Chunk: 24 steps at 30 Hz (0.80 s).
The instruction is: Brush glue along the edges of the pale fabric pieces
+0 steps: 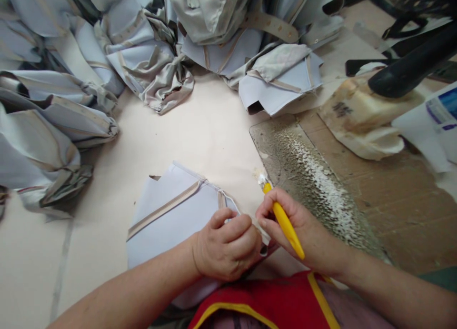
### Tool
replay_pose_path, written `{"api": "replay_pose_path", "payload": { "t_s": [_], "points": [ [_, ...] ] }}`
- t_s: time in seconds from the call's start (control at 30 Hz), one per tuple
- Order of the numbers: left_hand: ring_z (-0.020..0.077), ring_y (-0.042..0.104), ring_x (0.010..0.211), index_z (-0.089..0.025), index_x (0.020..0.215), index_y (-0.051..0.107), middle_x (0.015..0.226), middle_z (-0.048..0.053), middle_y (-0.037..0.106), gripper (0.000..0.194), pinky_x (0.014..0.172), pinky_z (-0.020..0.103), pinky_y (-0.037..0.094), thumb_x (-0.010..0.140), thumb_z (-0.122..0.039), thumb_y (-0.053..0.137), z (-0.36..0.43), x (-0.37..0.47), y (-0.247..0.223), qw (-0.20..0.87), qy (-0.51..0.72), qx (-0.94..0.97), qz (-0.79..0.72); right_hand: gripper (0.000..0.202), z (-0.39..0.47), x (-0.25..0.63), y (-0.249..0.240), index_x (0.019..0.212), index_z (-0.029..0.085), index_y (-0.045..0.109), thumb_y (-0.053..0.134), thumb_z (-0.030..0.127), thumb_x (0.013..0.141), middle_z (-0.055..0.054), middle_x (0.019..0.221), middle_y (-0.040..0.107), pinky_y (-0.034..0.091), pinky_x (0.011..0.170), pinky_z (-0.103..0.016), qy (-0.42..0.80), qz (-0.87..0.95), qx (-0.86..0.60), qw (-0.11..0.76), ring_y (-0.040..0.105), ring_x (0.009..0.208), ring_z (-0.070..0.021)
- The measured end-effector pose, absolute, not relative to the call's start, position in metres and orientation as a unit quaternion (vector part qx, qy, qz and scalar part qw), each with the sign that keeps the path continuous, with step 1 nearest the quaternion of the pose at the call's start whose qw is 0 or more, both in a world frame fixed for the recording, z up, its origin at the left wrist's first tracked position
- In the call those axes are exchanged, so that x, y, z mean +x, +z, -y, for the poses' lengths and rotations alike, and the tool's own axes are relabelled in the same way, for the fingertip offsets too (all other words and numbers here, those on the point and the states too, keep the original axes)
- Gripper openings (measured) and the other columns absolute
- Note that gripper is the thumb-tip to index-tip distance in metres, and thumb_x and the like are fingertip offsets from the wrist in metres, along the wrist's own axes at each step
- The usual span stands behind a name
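A pale lilac fabric piece (167, 214) with a beige strip lies on the cream table in front of me. My left hand (226, 245) is curled shut, pinching the piece's right edge. My right hand (296, 229) holds a yellow-handled brush (283, 222). Its bristle tip points away from me and rests by the edge of a glue-crusted plate (303, 172). The fingertips of both hands meet at the fabric's corner. What lies under the fingers is hidden.
Heaps of similar grey and lilac fabric pieces (71, 81) ring the table's left and far sides. A stained wrapped block (364, 114) and a black chair leg (410, 64) stand at the right. A white label sheet (435, 124) lies far right.
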<state>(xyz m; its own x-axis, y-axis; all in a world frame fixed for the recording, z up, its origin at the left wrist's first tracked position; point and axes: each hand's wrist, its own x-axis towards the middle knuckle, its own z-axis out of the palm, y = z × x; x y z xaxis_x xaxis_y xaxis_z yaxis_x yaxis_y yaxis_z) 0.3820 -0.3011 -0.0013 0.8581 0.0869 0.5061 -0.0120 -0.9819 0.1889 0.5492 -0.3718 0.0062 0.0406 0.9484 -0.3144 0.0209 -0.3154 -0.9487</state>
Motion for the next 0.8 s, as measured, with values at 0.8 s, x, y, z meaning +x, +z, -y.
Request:
{"api": "replay_pose_path", "payload": {
  "t_s": [0.8],
  "points": [
    [0.0156, 0.054, 0.095, -0.019, 0.085, 0.063, 0.083, -0.002, 0.064, 0.012, 0.095, 0.038, 0.026, 0.080, -0.020, 0.052, 0.3003, 0.3775, -0.0087, 0.068, 0.257, 0.964, -0.027, 0.009, 0.3701, 0.5514, 0.0006, 0.073, 0.020, 0.041, 0.050, 0.022, 0.075, 0.004, 0.063, 0.043, 0.038, 0.051, -0.020, 0.515, 0.443, -0.605, 0.415, 0.041, 0.055, -0.0091]
  ]
}}
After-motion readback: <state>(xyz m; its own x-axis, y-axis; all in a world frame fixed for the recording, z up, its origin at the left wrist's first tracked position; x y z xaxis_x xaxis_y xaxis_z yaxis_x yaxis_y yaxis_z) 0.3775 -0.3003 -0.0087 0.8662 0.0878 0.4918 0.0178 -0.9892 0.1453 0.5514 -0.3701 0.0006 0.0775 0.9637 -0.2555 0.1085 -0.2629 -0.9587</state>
